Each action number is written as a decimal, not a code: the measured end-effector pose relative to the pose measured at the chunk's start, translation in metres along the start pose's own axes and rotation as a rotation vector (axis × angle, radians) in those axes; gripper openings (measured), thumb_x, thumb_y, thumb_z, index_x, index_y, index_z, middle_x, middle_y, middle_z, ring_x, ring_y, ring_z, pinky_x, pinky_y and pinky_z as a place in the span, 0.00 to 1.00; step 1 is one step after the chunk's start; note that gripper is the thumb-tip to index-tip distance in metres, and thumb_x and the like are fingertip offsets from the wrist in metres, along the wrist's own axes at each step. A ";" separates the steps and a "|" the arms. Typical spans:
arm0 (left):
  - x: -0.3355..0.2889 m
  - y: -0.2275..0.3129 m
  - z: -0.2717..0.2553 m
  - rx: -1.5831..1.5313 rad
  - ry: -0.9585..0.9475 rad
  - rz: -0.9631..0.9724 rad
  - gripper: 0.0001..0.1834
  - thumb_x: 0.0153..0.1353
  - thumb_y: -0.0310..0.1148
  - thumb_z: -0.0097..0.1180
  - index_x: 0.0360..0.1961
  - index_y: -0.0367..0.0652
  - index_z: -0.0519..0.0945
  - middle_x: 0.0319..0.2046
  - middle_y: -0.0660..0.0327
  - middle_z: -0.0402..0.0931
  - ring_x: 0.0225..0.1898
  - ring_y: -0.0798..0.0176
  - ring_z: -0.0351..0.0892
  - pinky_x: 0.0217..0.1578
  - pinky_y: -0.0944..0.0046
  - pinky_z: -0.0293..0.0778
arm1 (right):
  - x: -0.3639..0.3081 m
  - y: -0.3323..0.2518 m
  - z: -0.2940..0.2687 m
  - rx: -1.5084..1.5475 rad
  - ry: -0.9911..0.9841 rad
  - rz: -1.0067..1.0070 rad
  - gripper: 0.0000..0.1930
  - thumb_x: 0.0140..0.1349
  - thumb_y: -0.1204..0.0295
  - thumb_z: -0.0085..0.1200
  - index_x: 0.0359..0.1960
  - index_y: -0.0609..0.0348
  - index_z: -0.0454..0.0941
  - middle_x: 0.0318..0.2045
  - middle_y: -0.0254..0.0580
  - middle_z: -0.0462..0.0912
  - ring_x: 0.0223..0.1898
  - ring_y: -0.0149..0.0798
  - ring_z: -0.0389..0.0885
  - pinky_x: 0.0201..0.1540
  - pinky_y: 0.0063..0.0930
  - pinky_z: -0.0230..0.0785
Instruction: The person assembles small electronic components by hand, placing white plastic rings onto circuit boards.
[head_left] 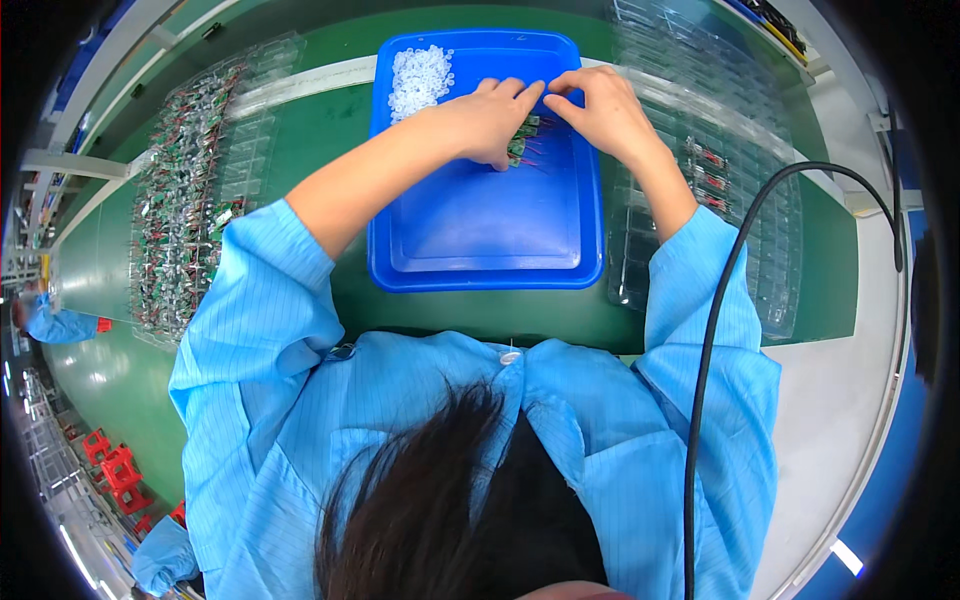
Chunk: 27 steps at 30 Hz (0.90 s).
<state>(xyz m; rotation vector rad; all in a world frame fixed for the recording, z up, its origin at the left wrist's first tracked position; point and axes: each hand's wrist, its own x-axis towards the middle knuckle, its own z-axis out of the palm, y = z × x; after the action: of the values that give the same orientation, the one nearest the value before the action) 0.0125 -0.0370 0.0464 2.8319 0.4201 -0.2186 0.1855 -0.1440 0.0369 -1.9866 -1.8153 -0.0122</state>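
Inside a blue plastic tray [480, 230] lies a row of small green circuit boards [518, 148] with thin red wires sticking out to the right. My left hand [488, 120] is curved around the row, thumb at its near end and fingers at its far end, hiding part of the boards. Just right of those fingertips is my right hand [608, 112], its thumb and index finger pinched together. Whatever sits in that pinch is too small to make out. A heap of small clear-white plastic pieces [420, 80] fills the tray's far left corner.
Left of the tray, clear plastic blister trays [185, 200] hold many wired boards. More clear trays [740, 230] stand to the right, a few boards [708, 175] in them. A black cable [712, 320] arcs past my right arm. Red stools [120, 468] and another person [60, 320] appear far left.
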 end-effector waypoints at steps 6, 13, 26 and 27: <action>0.013 0.003 0.009 0.145 -0.149 -0.048 0.38 0.58 0.25 0.63 0.70 0.35 0.65 0.63 0.45 0.66 0.65 0.39 0.67 0.66 0.49 0.70 | -0.022 -0.006 0.019 -0.005 -0.097 0.002 0.11 0.55 0.62 0.70 0.37 0.50 0.90 0.37 0.41 0.89 0.51 0.47 0.82 0.59 0.41 0.64; -0.022 0.005 0.063 0.324 0.295 0.014 0.13 0.61 0.27 0.51 0.47 0.34 0.75 0.44 0.47 0.71 0.47 0.45 0.73 0.55 0.52 0.78 | -0.015 -0.011 0.017 0.451 -0.283 -0.022 0.10 0.58 0.67 0.68 0.37 0.60 0.88 0.35 0.45 0.89 0.38 0.42 0.86 0.45 0.34 0.78; -0.048 0.015 0.088 0.342 0.697 0.044 0.09 0.62 0.32 0.53 0.41 0.40 0.76 0.36 0.54 0.73 0.39 0.53 0.77 0.33 0.56 0.78 | -0.007 0.039 0.042 0.480 -0.028 0.067 0.11 0.65 0.64 0.64 0.39 0.59 0.88 0.33 0.37 0.89 0.35 0.29 0.84 0.42 0.27 0.75; -0.052 0.008 0.081 0.345 0.700 0.034 0.09 0.62 0.32 0.53 0.41 0.40 0.76 0.36 0.54 0.73 0.39 0.53 0.77 0.33 0.56 0.78 | -0.009 0.040 0.043 0.471 -0.003 0.076 0.11 0.65 0.64 0.64 0.39 0.59 0.88 0.33 0.37 0.89 0.34 0.28 0.83 0.41 0.27 0.75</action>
<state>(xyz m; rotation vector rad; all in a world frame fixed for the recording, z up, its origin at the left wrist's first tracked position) -0.0428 -0.0807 -0.0194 3.1790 0.5035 0.8049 0.2104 -0.1394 -0.0171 -1.7126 -1.5631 0.4043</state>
